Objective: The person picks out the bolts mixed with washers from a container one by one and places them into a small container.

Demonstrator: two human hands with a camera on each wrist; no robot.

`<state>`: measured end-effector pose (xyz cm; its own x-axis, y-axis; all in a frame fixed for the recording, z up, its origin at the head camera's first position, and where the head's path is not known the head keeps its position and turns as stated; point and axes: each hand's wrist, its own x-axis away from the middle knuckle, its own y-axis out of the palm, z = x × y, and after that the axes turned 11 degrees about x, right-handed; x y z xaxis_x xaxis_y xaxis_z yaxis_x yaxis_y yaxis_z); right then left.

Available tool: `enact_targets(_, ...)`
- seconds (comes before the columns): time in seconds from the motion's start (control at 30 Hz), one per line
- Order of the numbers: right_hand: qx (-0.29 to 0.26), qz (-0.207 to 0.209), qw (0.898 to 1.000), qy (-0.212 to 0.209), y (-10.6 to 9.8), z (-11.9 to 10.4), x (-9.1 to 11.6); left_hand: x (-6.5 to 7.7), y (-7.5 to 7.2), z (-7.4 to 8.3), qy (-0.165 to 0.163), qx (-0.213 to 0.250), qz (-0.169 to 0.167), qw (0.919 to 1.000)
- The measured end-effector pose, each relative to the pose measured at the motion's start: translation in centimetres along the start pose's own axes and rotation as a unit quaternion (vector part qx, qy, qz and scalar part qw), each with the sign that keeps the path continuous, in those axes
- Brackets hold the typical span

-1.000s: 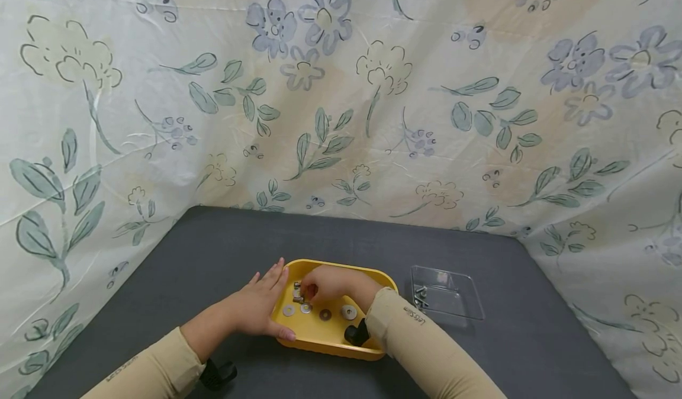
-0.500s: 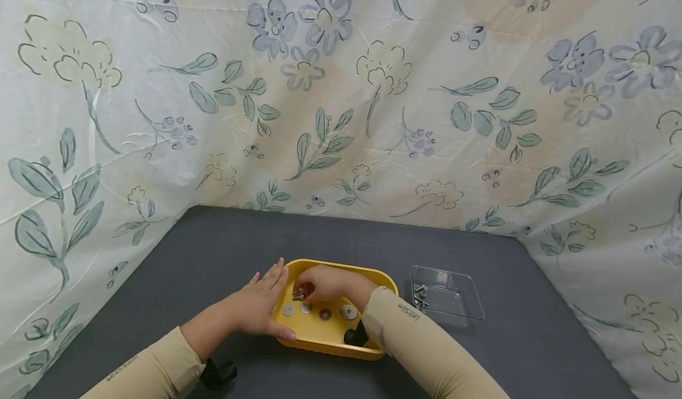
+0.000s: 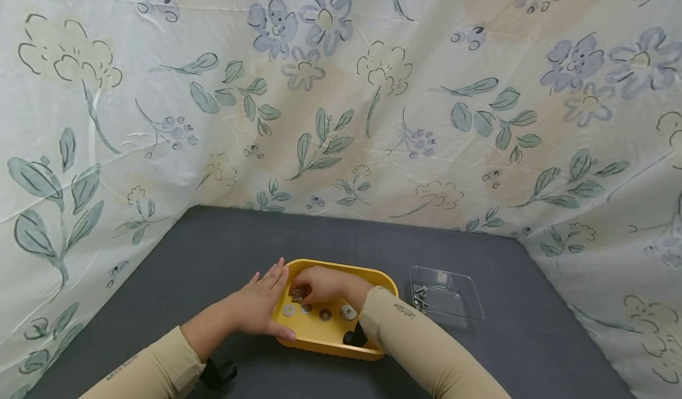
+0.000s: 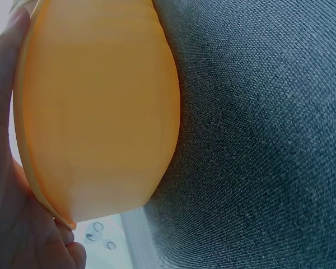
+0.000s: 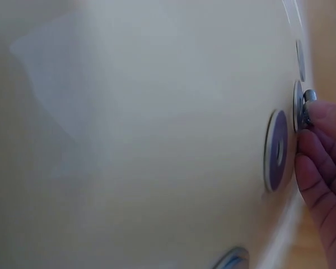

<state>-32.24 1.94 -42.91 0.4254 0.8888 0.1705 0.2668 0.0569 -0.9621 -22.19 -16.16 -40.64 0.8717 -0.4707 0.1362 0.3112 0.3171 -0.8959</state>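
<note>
A yellow tray [image 3: 319, 348] stands on the dark table. My left hand [image 3: 254, 307] rests on its left end, the fingers straight along the rim and the thumb over the front edge. In the left wrist view the tray wall [image 4: 101, 112] fills much of the picture beside that hand. Inside the tray my right hand [image 3: 322, 283] pinches a small metal bolt [image 5: 309, 98] between thumb and fingers, at the left end. Metal pieces [image 3: 296, 297] show at its fingertips, partly hidden. Several flat washers, among them a left one [image 3: 288, 310] and a brownish one [image 3: 325, 314], lie on the tray floor.
A clear plastic box [image 3: 463, 316] stands right of the tray, with several bolts [image 3: 420, 295] at its left side. Black wrist gear [image 3: 218, 375] hangs under the left sleeve. Floral cloth [image 3: 341, 150] encloses the grey table [image 3: 240, 239] at back and sides.
My right hand has shifted slightly over the metal pieces at the tray's left end and covers more of them. The left hand and tray keep their place.
</note>
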Motion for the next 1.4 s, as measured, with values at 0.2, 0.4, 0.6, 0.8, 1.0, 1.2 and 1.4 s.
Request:
enact_targets(0.2, -0.013, -0.002, 1.0, 0.009, -0.05, -0.25, 0.01, 0.0, -0.03, -0.03, 0.0, 0.0, 0.001, 1.0)
enact_targets(0.4, -0.024, -0.005, 1.0, 0.011, 0.24, -0.11, -0.21, -0.07, 0.03, -0.13, -0.002, 0.002, 0.0, 1.0)
enact_targets(0.6, -0.034, -0.01, 0.999, 0.013, 0.28, -0.13, -0.21, -0.07, -0.01, -0.11, -0.002, 0.003, -0.001, 1.0)
enact_targets(0.8, -0.039, -0.007, 0.999, 0.013, 0.0, -0.39, 0.02, 0.01, -0.04, -0.03, -0.001, 0.002, -0.001, 1.0)
enact_targets(1.0, -0.021, 0.005, 1.0, -0.005, -0.01, -0.49, -0.03, 0.02, -0.05, 0.0, -0.002, 0.004, -0.001, 1.0)
enact_targets(1.2, -0.05, -0.005, 0.999, 0.005, 0.02, -0.68, -0.1, -0.04, 0.09, -0.16, 0.004, 0.002, 0.002, 1.0)
enact_targets(1.4, -0.055, -0.012, 0.998, 0.017, 0.23, -0.7, -0.26, -0.11, 0.1, -0.21, 0.004, 0.004, 0.002, 1.0)
